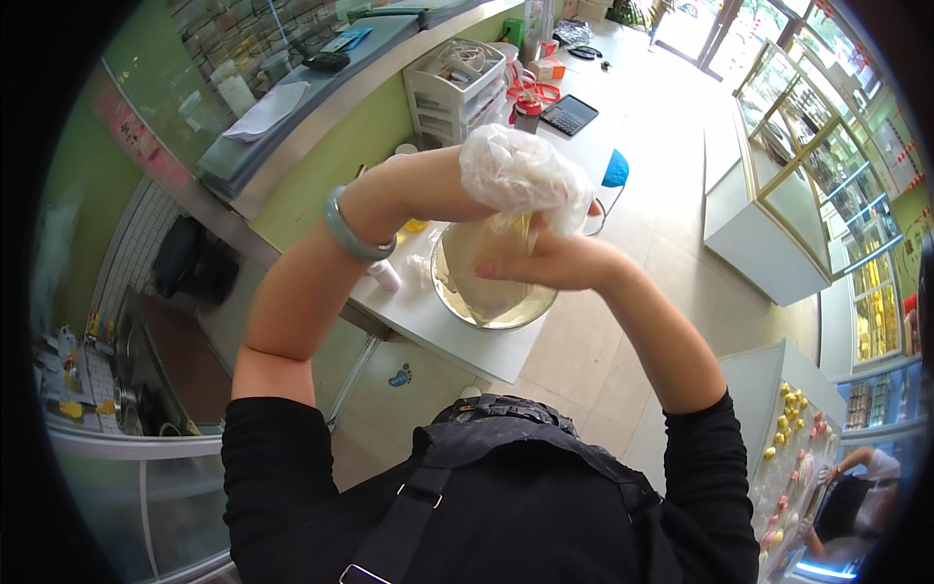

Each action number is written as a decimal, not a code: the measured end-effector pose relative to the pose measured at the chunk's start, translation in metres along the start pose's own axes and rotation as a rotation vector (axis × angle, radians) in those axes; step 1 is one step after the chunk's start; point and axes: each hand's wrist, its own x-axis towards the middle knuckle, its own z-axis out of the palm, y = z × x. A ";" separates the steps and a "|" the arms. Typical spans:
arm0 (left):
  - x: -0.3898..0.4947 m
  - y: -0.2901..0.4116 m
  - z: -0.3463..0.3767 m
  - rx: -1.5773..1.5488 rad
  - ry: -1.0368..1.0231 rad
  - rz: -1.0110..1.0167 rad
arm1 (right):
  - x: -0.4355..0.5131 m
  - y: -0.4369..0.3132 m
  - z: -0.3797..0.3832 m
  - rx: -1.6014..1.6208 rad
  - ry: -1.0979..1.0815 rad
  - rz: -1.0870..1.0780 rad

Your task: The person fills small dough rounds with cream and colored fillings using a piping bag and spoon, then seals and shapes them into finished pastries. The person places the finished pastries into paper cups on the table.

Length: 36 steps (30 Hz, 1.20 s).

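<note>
Crumpled clear plastic (pixel 503 157) covers my left hand (pixel 529 171), hiding its fingers and what they may hold. Just below, my bare right hand (pixel 558 259) grips a translucent plastic bag (pixel 503 252), which looks like a piping bag tapering downward. Its contents look pale yellow. Both hands are close together above a round metal bowl (pixel 438 274), partly hidden behind the bag. Pale, creamy material (pixel 452 299) coats the inside of the bowl. A grey-green bangle (pixel 343 226) circles my left forearm.
The bowl stands near the corner of a white counter (pixel 467 354). Left of it is a small white bottle (pixel 384 276). Farther back are a calculator (pixel 569 114), a red-lidded bottle (pixel 527 113) and a drawer unit (pixel 456 91). A co-worker (pixel 850 504) works beside dough pieces (pixel 788 412) at right.
</note>
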 end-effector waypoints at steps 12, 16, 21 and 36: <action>-0.005 -0.070 -0.011 0.215 0.286 0.035 | 0.012 0.049 -0.017 0.450 0.535 -0.097; -0.006 -0.134 0.043 -0.255 0.390 -0.049 | 0.027 0.077 -0.010 0.193 0.630 0.025; -0.004 -0.174 0.067 -0.507 0.523 0.053 | 0.049 0.099 0.019 0.537 0.704 -0.189; -0.013 -0.205 0.090 -0.605 0.617 0.131 | 0.054 0.146 0.045 -0.078 0.983 -0.086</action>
